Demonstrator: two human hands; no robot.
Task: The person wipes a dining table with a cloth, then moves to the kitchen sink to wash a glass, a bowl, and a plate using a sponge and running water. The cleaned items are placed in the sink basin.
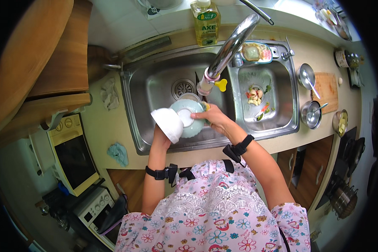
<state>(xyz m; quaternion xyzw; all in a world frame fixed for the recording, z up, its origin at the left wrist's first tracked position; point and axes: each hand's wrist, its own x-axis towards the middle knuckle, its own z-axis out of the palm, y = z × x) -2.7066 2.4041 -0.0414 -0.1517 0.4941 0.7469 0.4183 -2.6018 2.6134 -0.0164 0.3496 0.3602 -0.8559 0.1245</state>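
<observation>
My left hand (160, 136) holds a white bowl (169, 123) tilted over the front of the large sink basin (151, 75); the bowl hides most of its fingers. Just right of that bowl, and overlapping it in view, is a pale green dish with a scalloped rim (193, 127), its foot facing up. My right hand (212, 117) grips this dish, thumb on its underside, with a yellow and green sponge (207, 106) partly visible behind the fingers. Another round vessel (189, 97) shows beyond the dish, near the drain strainer (183, 88). A chrome faucet (231, 47) arches above; no water is seen running.
Food scraps (255, 96) lie in the smaller basin. Metal bowls (311, 115) with spoons and a wooden cutting board (327, 91) stand to the right. An AXE dish soap bottle (205, 26) is behind the sink. Cloths (117, 154) lie at left, below a wooden cabinet (60, 50).
</observation>
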